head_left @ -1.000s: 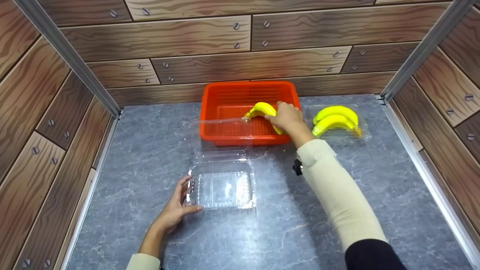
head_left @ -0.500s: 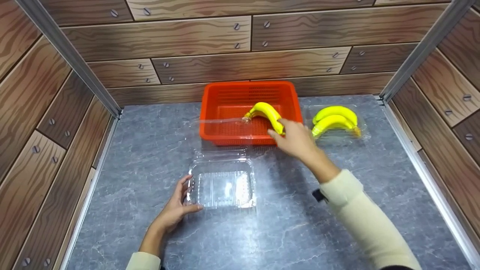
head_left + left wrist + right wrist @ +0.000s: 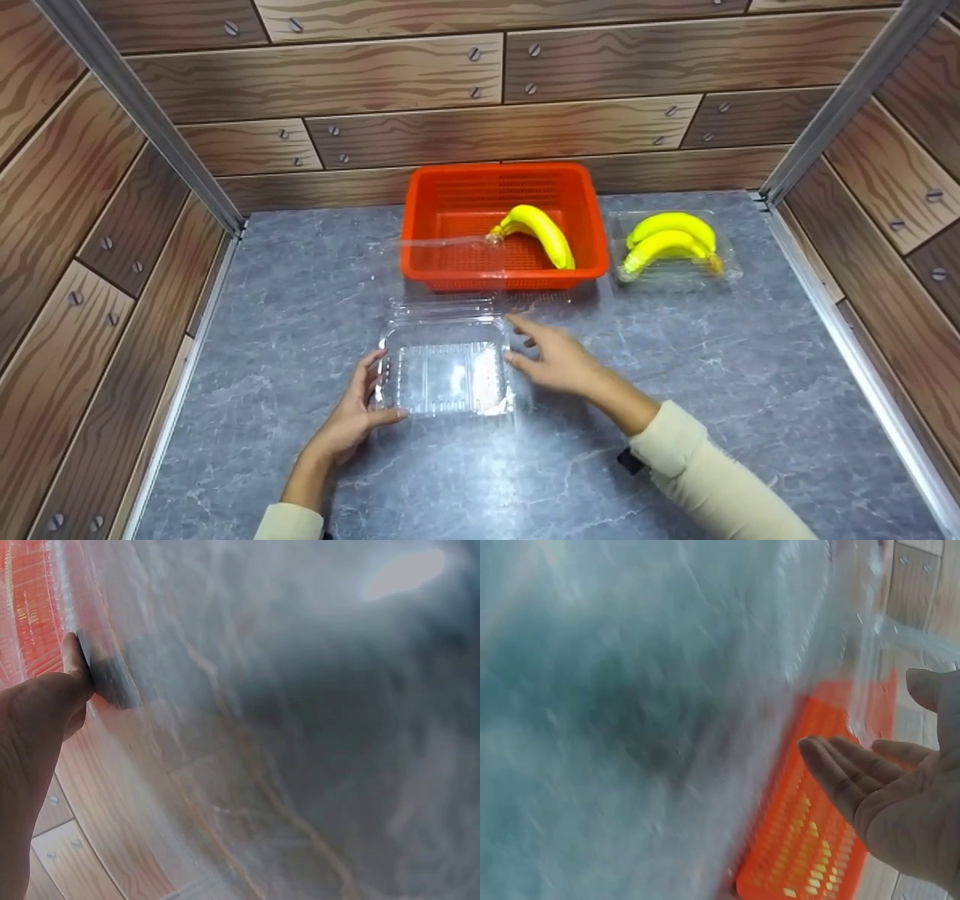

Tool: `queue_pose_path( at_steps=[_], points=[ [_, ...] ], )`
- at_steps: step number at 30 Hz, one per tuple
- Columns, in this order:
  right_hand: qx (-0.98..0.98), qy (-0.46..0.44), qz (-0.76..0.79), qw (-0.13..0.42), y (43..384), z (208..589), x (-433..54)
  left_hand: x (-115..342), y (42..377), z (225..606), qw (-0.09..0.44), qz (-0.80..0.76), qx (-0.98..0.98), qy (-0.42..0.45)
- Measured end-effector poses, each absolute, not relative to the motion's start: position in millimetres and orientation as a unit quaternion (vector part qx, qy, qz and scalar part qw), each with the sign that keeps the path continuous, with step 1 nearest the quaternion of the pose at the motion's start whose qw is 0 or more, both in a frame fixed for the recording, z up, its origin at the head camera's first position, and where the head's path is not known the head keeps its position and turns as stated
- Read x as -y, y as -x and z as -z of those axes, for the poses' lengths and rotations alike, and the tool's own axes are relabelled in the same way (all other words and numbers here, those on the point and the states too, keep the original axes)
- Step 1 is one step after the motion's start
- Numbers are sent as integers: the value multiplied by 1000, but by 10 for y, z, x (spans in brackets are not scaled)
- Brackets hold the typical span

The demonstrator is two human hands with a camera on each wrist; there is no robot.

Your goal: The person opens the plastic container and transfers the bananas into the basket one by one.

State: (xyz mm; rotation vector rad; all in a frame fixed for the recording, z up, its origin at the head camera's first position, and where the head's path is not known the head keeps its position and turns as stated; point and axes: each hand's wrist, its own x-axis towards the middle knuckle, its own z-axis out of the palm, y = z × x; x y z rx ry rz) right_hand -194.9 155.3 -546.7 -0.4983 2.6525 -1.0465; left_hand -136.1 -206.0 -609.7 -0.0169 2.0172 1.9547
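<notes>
In the head view, an opened clear plastic clamshell container [image 3: 448,379] lies on the grey tabletop, its hinged lid leaning back over the front of the red basket [image 3: 600,259]. My left hand [image 3: 346,420] holds its left end, thumb at the front rim and fingers at the left side. My right hand [image 3: 559,360] is at its right side with thumb and fingers apart, fingertips right at the rim. In the right wrist view, that hand's fingers [image 3: 840,772] are extended and hold nothing. Yellow bananas [image 3: 544,231] lie in the basket.
Right of the basket, a second clear plastic container [image 3: 731,274] holds two yellow bananas [image 3: 667,244]. Wood-patterned walls [image 3: 405,67] enclose the back and both sides of the grey tabletop [image 3: 277,300], with metal rails [image 3: 169,390] along the side edges.
My right hand has let go of the bananas in the basket and come back toward me, to the right side of the clamshell container. The left hand and container have stayed put.
</notes>
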Motion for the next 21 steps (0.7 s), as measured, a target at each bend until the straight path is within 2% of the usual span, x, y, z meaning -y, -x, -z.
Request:
queue_pose_path(
  at_steps=[10, 17, 21],
  points=[
    [-896, 198, 374, 137, 1809, 5599, -1458, 2047, 1346, 6095, 165, -682, -712, 10],
    [-887, 178, 385, 182, 1797, 5656, -1418, 2047, 1350, 6097, 159, -687, -709, 7],
    [-887, 164, 389, 185, 1810, 5659, -1394, 2061, 1354, 6102, 161, -687, -708, 8]
  ],
)
